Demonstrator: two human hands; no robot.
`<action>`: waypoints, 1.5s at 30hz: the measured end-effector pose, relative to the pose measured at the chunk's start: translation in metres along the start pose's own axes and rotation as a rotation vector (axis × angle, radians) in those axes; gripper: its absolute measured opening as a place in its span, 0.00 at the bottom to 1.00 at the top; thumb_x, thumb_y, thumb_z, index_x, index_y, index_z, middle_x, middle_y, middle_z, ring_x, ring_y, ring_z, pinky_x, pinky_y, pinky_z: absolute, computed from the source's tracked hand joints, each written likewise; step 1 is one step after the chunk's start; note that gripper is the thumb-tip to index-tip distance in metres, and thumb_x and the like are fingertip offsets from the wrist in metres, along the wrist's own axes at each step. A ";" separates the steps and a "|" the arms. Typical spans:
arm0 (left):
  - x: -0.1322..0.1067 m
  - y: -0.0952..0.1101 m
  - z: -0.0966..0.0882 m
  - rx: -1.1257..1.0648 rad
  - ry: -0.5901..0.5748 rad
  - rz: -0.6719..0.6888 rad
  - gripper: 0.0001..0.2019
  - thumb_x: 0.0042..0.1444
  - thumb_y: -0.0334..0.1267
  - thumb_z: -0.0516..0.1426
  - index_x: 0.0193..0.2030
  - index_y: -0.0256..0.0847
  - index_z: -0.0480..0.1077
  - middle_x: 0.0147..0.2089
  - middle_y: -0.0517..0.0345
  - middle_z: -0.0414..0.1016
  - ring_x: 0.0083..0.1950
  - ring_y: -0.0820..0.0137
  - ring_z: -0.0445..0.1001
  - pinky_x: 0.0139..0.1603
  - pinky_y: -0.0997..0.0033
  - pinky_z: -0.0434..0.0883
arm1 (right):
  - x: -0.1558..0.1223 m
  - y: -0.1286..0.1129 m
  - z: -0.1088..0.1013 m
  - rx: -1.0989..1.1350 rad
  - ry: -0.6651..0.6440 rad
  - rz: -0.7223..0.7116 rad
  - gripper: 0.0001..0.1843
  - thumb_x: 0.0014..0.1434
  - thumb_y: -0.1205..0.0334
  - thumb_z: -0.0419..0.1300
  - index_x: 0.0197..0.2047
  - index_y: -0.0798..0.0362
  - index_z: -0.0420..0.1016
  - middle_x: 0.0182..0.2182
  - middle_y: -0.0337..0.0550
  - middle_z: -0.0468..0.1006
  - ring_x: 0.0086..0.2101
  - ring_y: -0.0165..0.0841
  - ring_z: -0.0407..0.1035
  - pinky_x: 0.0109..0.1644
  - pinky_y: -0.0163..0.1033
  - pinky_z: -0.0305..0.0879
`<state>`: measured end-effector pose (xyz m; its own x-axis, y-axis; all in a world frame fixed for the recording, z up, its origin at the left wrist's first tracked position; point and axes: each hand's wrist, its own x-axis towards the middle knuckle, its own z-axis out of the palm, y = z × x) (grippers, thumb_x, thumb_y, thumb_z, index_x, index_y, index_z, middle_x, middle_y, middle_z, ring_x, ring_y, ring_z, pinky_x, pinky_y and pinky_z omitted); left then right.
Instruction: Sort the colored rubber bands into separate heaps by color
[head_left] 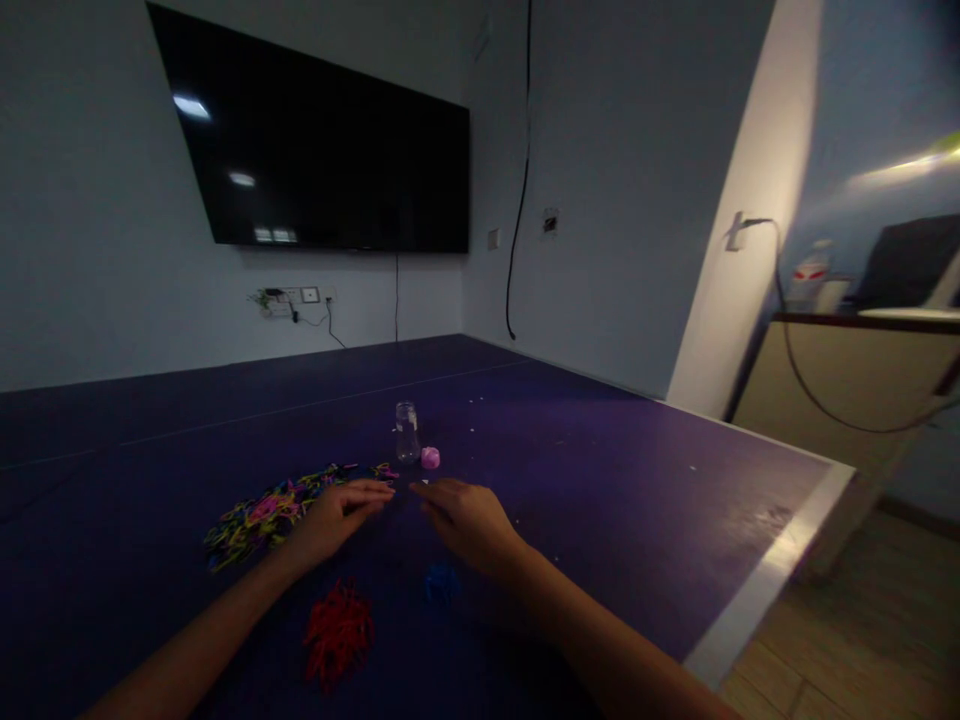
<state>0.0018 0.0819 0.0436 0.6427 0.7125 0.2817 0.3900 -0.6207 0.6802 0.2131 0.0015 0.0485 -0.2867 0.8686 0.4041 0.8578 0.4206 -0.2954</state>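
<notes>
My left hand is at the right edge of a pile of mixed-colour rubber bands. Its fingers stretch out to the right, thumb apart, and nothing shows in them. Across a small gap, my right hand points left with its fingers extended and thumb below; I see nothing held. A small white scrap lies by its fingertips. Beyond the hands, a clear bottle stands upright without a lid, beside a pink cap. Nearer to me are a red pile of bands and a small blue pile.
The purple tabletop carries several tiny white specks and has a pale right edge. A large screen hangs on the wall behind. A black cable dangles at the corner. A cabinet stands at the right.
</notes>
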 end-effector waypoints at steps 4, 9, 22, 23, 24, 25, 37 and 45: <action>-0.006 0.024 0.012 -0.241 -0.153 0.013 0.14 0.56 0.45 0.55 0.43 0.45 0.78 0.52 0.53 0.75 0.52 0.60 0.72 0.54 0.59 0.66 | 0.000 0.004 0.007 -0.034 0.032 -0.044 0.17 0.62 0.61 0.53 0.53 0.49 0.71 0.47 0.46 0.77 0.45 0.35 0.72 0.46 0.36 0.66; -0.009 0.027 0.017 -0.388 -0.160 -0.016 0.12 0.55 0.43 0.58 0.43 0.44 0.78 0.55 0.52 0.73 0.53 0.59 0.71 0.57 0.57 0.63 | 0.002 0.011 0.015 -0.025 0.034 -0.090 0.11 0.61 0.63 0.54 0.43 0.50 0.78 0.39 0.43 0.80 0.40 0.34 0.74 0.43 0.35 0.65; -0.005 0.004 0.004 0.067 0.084 0.011 0.17 0.60 0.46 0.49 0.50 0.47 0.74 0.51 0.54 0.77 0.55 0.61 0.71 0.56 0.55 0.67 | 0.004 0.009 -0.008 -0.019 -0.038 0.063 0.07 0.57 0.59 0.60 0.34 0.50 0.79 0.34 0.40 0.80 0.36 0.33 0.73 0.36 0.33 0.61; -0.003 -0.005 0.000 0.175 0.170 0.046 0.17 0.61 0.45 0.47 0.48 0.46 0.74 0.51 0.54 0.76 0.54 0.62 0.71 0.57 0.54 0.65 | 0.004 0.009 -0.009 0.003 -0.063 0.050 0.06 0.56 0.59 0.61 0.34 0.50 0.79 0.33 0.39 0.81 0.35 0.32 0.73 0.35 0.33 0.60; -0.001 -0.015 -0.003 0.294 0.225 0.067 0.18 0.62 0.44 0.46 0.49 0.45 0.74 0.52 0.54 0.76 0.55 0.61 0.70 0.58 0.52 0.64 | 0.003 0.009 -0.011 0.025 -0.093 0.038 0.06 0.55 0.60 0.61 0.33 0.50 0.80 0.32 0.39 0.81 0.34 0.32 0.73 0.34 0.33 0.60; 0.001 -0.026 -0.006 0.403 0.240 0.070 0.19 0.62 0.44 0.46 0.50 0.43 0.73 0.53 0.52 0.75 0.56 0.61 0.69 0.59 0.52 0.63 | 0.002 0.008 -0.013 0.050 -0.129 0.028 0.06 0.55 0.60 0.62 0.33 0.50 0.80 0.32 0.38 0.81 0.33 0.31 0.73 0.33 0.32 0.60; 0.000 -0.070 -0.007 0.728 0.024 -0.027 0.25 0.64 0.48 0.40 0.63 0.46 0.61 0.65 0.57 0.62 0.67 0.56 0.54 0.63 0.49 0.56 | -0.004 0.004 -0.020 0.151 -0.367 0.013 0.06 0.48 0.61 0.65 0.33 0.48 0.82 0.28 0.37 0.81 0.28 0.28 0.72 0.26 0.28 0.56; 0.001 -0.079 -0.008 0.698 0.004 0.028 0.22 0.64 0.48 0.42 0.61 0.51 0.62 0.64 0.58 0.64 0.66 0.57 0.56 0.63 0.48 0.56 | -0.003 -0.003 -0.018 0.056 -0.361 -0.004 0.06 0.51 0.62 0.64 0.33 0.49 0.81 0.30 0.37 0.81 0.30 0.29 0.73 0.27 0.30 0.55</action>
<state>-0.0332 0.1341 -0.0041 0.6568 0.6937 0.2957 0.7069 -0.7029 0.0790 0.2194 -0.0071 0.0639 -0.4304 0.8994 0.0769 0.8346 0.4289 -0.3457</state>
